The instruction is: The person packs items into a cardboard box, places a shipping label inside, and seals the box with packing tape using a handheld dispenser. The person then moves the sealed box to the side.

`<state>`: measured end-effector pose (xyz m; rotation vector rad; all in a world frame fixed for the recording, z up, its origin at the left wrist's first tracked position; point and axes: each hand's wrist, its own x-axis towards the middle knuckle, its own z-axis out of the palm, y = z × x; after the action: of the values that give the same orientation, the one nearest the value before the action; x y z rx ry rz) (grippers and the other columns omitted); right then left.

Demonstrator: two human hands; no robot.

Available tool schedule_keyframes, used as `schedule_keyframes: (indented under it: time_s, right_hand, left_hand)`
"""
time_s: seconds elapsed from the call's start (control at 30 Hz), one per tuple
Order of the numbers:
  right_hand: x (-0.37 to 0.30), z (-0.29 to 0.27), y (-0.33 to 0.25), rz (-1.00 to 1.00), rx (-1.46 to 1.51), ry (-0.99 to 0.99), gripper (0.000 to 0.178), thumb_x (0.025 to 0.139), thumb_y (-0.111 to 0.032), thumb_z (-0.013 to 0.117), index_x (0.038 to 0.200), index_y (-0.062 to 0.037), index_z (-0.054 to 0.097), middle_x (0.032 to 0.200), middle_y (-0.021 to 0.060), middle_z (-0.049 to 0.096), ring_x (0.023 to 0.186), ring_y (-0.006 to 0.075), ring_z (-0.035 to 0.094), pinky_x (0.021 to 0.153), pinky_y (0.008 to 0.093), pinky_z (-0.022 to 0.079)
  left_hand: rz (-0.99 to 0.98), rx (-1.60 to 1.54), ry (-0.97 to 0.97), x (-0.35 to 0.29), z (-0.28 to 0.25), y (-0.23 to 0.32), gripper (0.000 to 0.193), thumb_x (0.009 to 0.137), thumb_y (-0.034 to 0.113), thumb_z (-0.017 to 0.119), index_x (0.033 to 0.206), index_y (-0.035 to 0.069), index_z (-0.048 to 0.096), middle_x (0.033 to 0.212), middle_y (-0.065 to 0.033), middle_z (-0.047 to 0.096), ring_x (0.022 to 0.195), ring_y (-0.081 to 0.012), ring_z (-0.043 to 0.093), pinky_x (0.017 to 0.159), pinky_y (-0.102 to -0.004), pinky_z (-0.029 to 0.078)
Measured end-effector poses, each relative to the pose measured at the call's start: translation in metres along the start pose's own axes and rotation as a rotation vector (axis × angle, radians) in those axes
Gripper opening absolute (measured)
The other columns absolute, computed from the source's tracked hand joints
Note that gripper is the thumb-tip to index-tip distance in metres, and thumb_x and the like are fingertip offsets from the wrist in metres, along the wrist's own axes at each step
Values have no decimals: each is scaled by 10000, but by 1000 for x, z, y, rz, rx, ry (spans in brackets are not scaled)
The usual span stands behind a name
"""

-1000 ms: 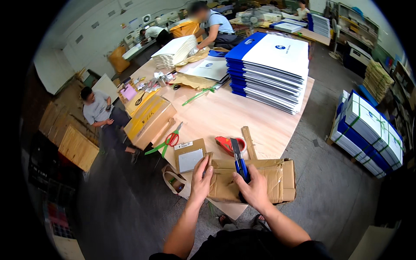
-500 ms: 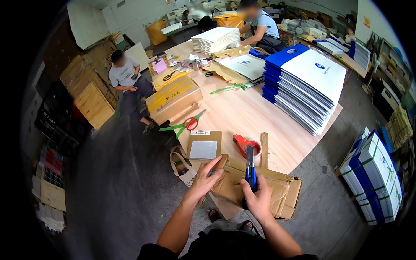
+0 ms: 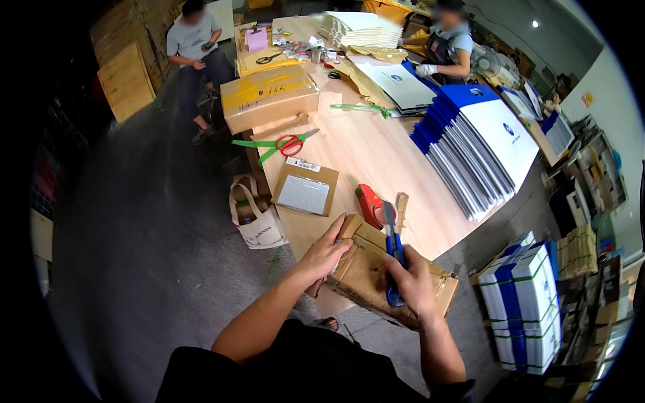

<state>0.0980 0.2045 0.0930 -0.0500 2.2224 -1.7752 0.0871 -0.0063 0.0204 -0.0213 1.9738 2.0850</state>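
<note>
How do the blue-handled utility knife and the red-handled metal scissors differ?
Place: the blue-handled utility knife is in the right hand; the red-handled metal scissors lie on the pale wooden table.
Shape: the knife has a straight handle, the scissors have looped handles.
Direction: the knife's blade points away from the person; the scissors' tips point mostly rightward.
Shared: both are cutting tools with blades exposed.

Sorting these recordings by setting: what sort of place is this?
Probably a printing or packing workshop: a tall stack of blue and white printed pieces on the table, green-strapped bundles to its right, and a cardboard box at its near edge.
</note>
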Motion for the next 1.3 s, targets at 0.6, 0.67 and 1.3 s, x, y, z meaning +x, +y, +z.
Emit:
schedule_keyframes:
  time_s: [0.6, 0.67, 1.3]
  right_hand:
    - [61, 19, 28, -199, -151, 225, 273, 976, -265, 657, 912, -9, 586, 666, 34, 565, 534, 114, 547, 496, 303, 441]
    - [58, 21, 26, -185, -100, 229, 278, 975, -268, 657, 914, -5, 590, 666, 36, 568, 538, 112, 555, 499, 301, 447]
    - [-68, 85, 22, -51, 555, 68, 311, 936, -122, 699, 1153, -23, 499, 775, 92, 632, 635, 180, 653, 553, 298, 533]
  left_hand:
    - [57, -6, -78, 21, -12, -33, 754, 1015, 383, 544, 1578, 19, 199, 1486, -186, 457, 1335, -235, 463, 1109, -313, 355]
    - [41, -48, -88, 24, -10, -38, 769, 1012, 387, 546, 1580, 16, 185, 1499, -192, 446, 1350, -241, 454, 1114, -313, 349]
    - [376, -334, 469, -15, -45, 45, 648, 894, 85, 735, 1441, 32, 393, 1322, -137, 512, 1150, -185, 553, 922, -310, 506]
